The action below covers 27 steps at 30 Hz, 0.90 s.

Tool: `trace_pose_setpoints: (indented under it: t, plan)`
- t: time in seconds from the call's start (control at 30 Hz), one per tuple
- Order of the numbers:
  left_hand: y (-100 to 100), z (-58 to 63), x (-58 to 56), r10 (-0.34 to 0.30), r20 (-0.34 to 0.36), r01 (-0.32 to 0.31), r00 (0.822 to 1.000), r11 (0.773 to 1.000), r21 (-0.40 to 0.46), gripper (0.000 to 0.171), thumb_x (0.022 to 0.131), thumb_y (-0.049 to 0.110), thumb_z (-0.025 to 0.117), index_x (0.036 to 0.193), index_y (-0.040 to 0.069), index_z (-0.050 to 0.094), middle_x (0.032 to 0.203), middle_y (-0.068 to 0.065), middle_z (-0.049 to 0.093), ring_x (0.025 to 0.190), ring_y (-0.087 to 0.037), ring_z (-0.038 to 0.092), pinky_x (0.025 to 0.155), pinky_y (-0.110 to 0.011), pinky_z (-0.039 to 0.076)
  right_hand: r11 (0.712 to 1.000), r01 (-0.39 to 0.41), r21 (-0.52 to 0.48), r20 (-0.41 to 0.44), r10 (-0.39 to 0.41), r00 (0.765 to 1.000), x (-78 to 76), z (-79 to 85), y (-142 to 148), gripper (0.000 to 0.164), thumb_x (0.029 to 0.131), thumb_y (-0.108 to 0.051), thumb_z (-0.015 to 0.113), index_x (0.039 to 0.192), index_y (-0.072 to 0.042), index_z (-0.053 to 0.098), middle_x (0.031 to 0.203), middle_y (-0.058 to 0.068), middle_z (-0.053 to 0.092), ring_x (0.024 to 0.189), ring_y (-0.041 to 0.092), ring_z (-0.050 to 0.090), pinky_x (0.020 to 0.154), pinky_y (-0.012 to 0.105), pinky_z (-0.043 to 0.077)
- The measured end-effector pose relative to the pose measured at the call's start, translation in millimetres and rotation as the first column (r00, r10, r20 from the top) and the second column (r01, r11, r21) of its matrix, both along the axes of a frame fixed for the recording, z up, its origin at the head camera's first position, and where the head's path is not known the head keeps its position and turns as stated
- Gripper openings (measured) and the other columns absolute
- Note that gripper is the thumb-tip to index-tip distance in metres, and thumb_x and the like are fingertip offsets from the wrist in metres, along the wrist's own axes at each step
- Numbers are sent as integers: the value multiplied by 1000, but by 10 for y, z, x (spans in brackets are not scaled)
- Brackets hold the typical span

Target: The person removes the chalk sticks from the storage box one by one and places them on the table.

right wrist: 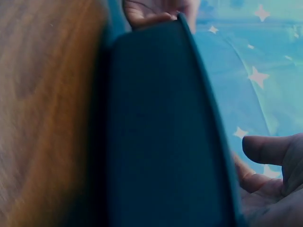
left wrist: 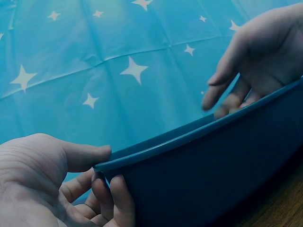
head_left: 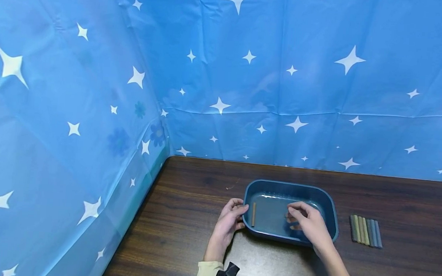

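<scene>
A dark blue rectangular basin (head_left: 272, 236) with rounded corners stands on the table. At its left end my left hand (head_left: 230, 219) pinches the rim, thumb on top and fingers against the outer wall, as the left wrist view also shows. Inside the basin near that end lies a thin brown stick (head_left: 254, 214). Over the right half of the basin is my right hand (head_left: 308, 222), fingers loosely bent. In the right wrist view, thumb and fingers are apart with nothing seen between them; the basin wall hides part of that hand.
To the right of the basin, several slim sticks (head_left: 366, 231) in dark, olive-yellow and blue tones lie side by side on the brown wood-grain table (head_left: 187, 195). A blue star-patterned sheet (head_left: 262, 81) hangs behind and along the left edge.
</scene>
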<state>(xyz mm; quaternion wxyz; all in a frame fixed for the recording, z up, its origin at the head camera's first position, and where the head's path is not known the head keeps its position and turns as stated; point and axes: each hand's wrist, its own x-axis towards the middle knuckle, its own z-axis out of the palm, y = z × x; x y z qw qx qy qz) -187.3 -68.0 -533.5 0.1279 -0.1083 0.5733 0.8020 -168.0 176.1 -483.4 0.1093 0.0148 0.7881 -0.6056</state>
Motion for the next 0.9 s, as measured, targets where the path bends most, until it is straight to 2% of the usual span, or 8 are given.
trace_pose_setpoints:
  t: [0.3, 0.53, 0.9]
  plan:
    - [0, 0, 5, 0, 2, 0, 1000, 1000, -5, 21, 99, 11, 65, 115, 8, 53, 89, 0, 59, 71, -11, 55, 57, -22, 45, 999, -15, 50, -10, 16, 1000, -32, -64, -199, 34, 106, -15, 56, 130, 9, 60, 108, 18, 71, 94, 30, 70, 76, 41, 60]
    - [-7, -4, 4, 2, -2, -2, 1000, 1000, 1, 21, 99, 10, 65, 116, 7, 53, 88, 1, 60, 70, -10, 54, 56, -21, 44, 997, -64, 51, -33, 66, 997, -63, -68, -302, 34, 106, -16, 58, 129, 9, 61, 107, 17, 70, 93, 30, 69, 76, 43, 60]
    - [-3, 6, 5, -3, 3, 3, 1000, 1000, 4, 21, 99, 11, 65, 115, 8, 52, 90, 0, 60, 71, -10, 55, 57, -21, 45, 976, -120, 179, -15, 125, 992, -212, -128, -544, 29, 101, -12, 63, 123, 7, 65, 102, 12, 71, 89, 23, 67, 72, 40, 56]
